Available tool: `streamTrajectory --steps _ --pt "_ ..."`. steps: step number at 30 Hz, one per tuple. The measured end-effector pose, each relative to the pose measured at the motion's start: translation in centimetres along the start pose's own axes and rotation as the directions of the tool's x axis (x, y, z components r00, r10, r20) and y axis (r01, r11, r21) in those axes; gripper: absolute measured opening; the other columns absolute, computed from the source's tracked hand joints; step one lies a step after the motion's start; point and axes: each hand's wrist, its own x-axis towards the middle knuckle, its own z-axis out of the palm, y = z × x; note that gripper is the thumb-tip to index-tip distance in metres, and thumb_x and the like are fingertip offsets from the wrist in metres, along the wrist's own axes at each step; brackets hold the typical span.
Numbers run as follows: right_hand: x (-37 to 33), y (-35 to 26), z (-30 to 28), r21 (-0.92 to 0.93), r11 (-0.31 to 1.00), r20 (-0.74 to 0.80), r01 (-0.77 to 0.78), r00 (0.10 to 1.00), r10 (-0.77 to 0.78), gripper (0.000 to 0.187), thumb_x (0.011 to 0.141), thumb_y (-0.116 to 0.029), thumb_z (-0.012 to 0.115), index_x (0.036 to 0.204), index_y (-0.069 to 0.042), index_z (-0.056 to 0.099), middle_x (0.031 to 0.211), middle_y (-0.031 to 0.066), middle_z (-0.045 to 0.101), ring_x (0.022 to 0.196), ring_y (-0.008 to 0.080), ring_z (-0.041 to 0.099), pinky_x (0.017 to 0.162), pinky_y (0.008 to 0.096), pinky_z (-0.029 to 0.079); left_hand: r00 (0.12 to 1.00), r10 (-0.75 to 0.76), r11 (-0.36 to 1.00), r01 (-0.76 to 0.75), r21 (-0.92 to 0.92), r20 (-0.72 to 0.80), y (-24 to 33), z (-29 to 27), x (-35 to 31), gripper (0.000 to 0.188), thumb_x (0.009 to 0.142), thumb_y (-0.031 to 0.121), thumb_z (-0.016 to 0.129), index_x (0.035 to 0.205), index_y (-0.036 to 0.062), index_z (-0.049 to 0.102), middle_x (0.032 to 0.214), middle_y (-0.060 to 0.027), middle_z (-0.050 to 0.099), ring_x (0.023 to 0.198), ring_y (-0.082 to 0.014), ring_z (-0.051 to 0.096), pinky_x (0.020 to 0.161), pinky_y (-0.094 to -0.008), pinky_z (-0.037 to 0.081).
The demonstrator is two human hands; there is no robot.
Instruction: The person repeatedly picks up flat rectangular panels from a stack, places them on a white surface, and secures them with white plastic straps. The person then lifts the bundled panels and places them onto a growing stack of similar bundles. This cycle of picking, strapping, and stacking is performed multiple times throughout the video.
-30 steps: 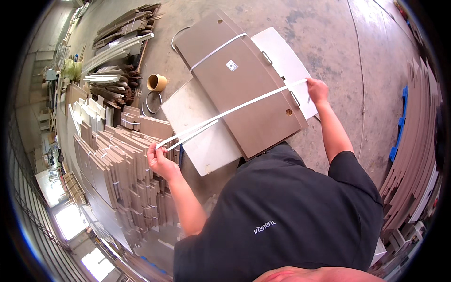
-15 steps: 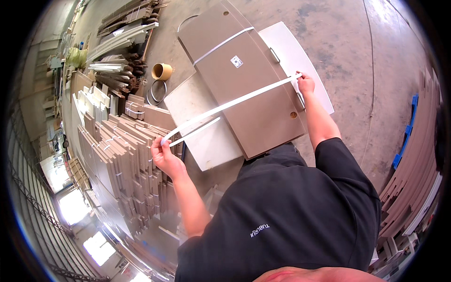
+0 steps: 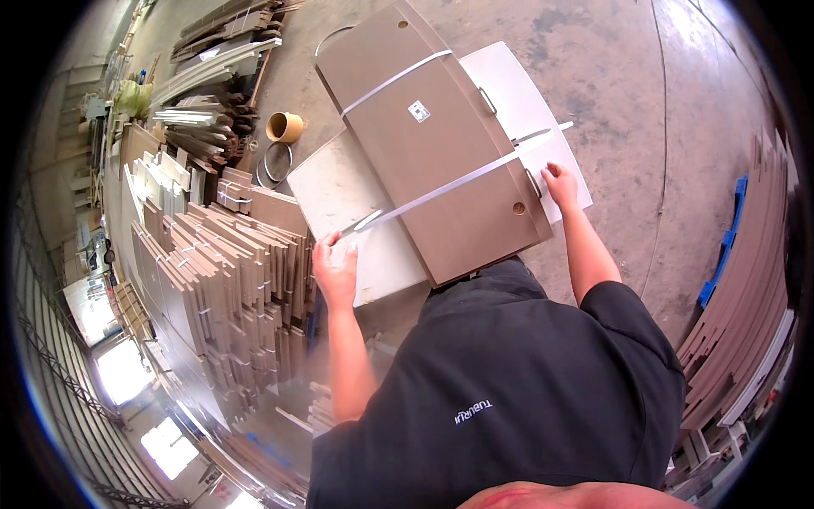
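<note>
A long stack of brown panels (image 3: 462, 148) lies on a pale board (image 3: 348, 182). One white strap (image 3: 398, 78) crosses its far part. Another white strap (image 3: 449, 188) lies across the nearer part, its right end sticking out past the panel edge. My left hand (image 3: 337, 273) is beside this strap's left end, thumb and fingers apart; whether a fingertip touches the strap I cannot tell. To the right of the stack, my right hand (image 3: 561, 185) hovers over the white board (image 3: 513, 81), fingers loosely bent and apart, nothing visible in them, below the strap's right end.
Many bundled brown panels (image 3: 229, 280) stand at the left. Past them lie a yellow-brown roll (image 3: 284, 127) and a wire-like ring (image 3: 275, 161) on the concrete floor (image 3: 619, 93). Long brown boards (image 3: 738, 297) and a blue pallet edge (image 3: 721, 254) line the right side.
The nearer strap, earlier stretched up between both hands, now lies down on the panels. My right hand has let go and moved down; my left hand has moved right, toward the stack.
</note>
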Motion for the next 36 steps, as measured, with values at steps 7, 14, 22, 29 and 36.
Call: streamTrajectory --steps 7,14,22,29,36 --pt "-9.6 3.7 -3.4 -0.167 0.967 0.081 -0.193 0.975 0.208 0.04 0.092 -0.043 0.072 0.099 -0.004 0.077 0.086 0.0097 0.077 0.082 0.0205 0.072 0.077 0.0346 0.055 0.944 -0.046 0.983 0.101 -0.154 0.327 -1.6 7.0 -5.2 0.037 0.087 0.012 0.075 0.123 0.0035 0.067 0.112 -0.0107 0.072 0.104 -0.0222 0.069 0.096 -0.0371 0.052" --pt "-12.8 3.5 -3.3 -0.222 0.925 0.308 -0.308 0.878 0.367 0.075 0.085 -0.07 0.07 0.106 0.001 0.064 0.091 0.0147 0.074 0.091 0.0294 0.071 0.085 0.0415 0.054 0.714 -0.198 0.968 0.25 0.019 0.672 -4.1 10.9 -14.6 0.043 0.089 0.022 0.073 0.128 0.0062 0.066 0.112 -0.0104 0.073 0.1 -0.0232 0.072 0.089 -0.0379 0.057" --pt "-13.0 -0.3 -1.2 -0.403 0.887 0.232 -0.224 0.913 0.336 0.104 0.072 -0.074 0.08 0.131 0.007 0.053 0.121 0.0273 0.067 0.113 0.0378 0.066 0.097 0.0444 0.052 0.646 -0.433 0.838 0.546 0.017 0.629 -16.5 10.8 -28.8 0.047 0.089 0.028 0.076 0.129 0.0059 0.067 0.112 -0.0136 0.076 0.101 -0.0228 0.073 0.09 -0.0373 0.057" --pt "-11.3 2.4 -0.1 -0.29 0.92 0.407 -0.264 0.836 0.368 0.085 0.077 -0.063 0.084 0.124 0.004 0.06 0.088 0.0106 0.066 0.071 0.0237 0.064 0.061 0.0399 0.053 0.583 -0.775 0.498 0.801 -0.331 0.244 -21.6 8.2 -43.2 0.038 0.091 0.022 0.075 0.124 0.0029 0.069 0.095 -0.0084 0.075 0.077 -0.0134 0.069 0.07 -0.0307 0.055" --pt "-12.2 -1.9 -0.8 -0.369 0.856 0.446 -0.363 0.739 0.506 0.096 0.079 -0.065 0.08 0.142 0.001 0.049 0.132 0.019 0.059 0.105 0.0369 0.063 0.084 0.0571 0.051 0.517 -0.801 0.35 0.814 -0.463 0.303 -19.0 15.2 -59.2 0.029 0.094 0.022 0.072 0.117 0.0038 0.071 0.096 -0.0103 0.075 0.079 -0.0166 0.071 0.071 -0.0333 0.056"
